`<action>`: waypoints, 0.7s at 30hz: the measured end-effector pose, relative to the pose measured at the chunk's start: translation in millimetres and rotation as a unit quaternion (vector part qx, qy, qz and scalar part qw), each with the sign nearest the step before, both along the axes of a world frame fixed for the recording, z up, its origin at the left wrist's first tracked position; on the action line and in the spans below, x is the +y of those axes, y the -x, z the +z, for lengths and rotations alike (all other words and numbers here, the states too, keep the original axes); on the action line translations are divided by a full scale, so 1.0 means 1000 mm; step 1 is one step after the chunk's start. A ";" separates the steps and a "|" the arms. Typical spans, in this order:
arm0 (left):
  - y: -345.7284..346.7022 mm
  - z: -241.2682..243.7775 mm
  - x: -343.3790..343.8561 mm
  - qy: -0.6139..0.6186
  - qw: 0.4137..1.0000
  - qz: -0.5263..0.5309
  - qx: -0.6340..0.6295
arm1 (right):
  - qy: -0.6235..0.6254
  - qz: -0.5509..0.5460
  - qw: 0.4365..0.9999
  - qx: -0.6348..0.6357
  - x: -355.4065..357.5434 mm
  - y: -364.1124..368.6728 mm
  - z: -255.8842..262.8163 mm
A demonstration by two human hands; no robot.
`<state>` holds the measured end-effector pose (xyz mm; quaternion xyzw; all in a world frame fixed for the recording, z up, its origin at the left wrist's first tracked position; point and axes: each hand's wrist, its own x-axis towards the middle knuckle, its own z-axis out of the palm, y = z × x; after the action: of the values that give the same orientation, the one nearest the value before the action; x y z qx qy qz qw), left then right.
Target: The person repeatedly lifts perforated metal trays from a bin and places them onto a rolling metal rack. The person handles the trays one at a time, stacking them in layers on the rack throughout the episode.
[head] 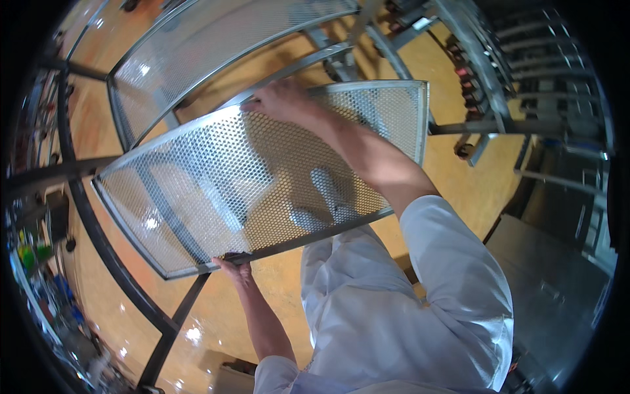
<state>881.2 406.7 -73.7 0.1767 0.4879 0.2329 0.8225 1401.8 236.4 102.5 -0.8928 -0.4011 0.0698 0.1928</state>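
Note:
A perforated metal tray [275,147] with a thin rim is tilted in front of me. My left hand [234,268] grips its near rim toward the left end, the thumb on top and the fingers partly hidden. Across the tray reaches my right arm, and my right hand [283,101] has its fingers bent over the far rim. The floor, dark bars and white shoes [325,202] show through the holes. Just beyond the far rim, a second perforated tray [231,54] rests in a metal frame.
Dark metal frame bars [108,241] run along the left, above a tan floor [275,290] with bright reflections. Wheeled metal racks [475,74] stand at upper right. A steel cabinet [536,276] is at my right. Mixed equipment [47,295] lines the left rim.

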 end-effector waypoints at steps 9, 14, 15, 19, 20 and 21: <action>-0.023 0.029 -0.032 0.005 0.984 0.039 0.172 | 0.038 -0.059 0.997 0.013 -0.079 0.047 -0.010; -0.019 0.023 -0.019 0.049 0.985 0.039 0.160 | 0.051 -0.063 0.997 0.011 -0.065 0.041 -0.014; 0.019 -0.016 0.000 0.069 0.989 0.036 0.123 | 0.039 -0.051 0.998 0.015 -0.048 0.038 -0.006; -0.011 -0.007 0.008 0.014 0.998 0.009 0.057 | 0.073 -0.081 0.992 0.065 -0.045 0.042 0.013; -0.014 -0.005 0.017 -0.003 0.996 0.019 0.087 | 0.102 -0.086 0.985 0.111 -0.037 0.045 0.012; 0.002 -0.006 0.031 0.056 0.997 -0.023 0.047 | 0.075 -0.083 0.991 0.078 -0.037 0.048 0.004</action>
<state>879.6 438.2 -79.8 0.1523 0.5340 0.1777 0.8125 1353.4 199.1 106.9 -0.9267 -0.3031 0.1530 0.1612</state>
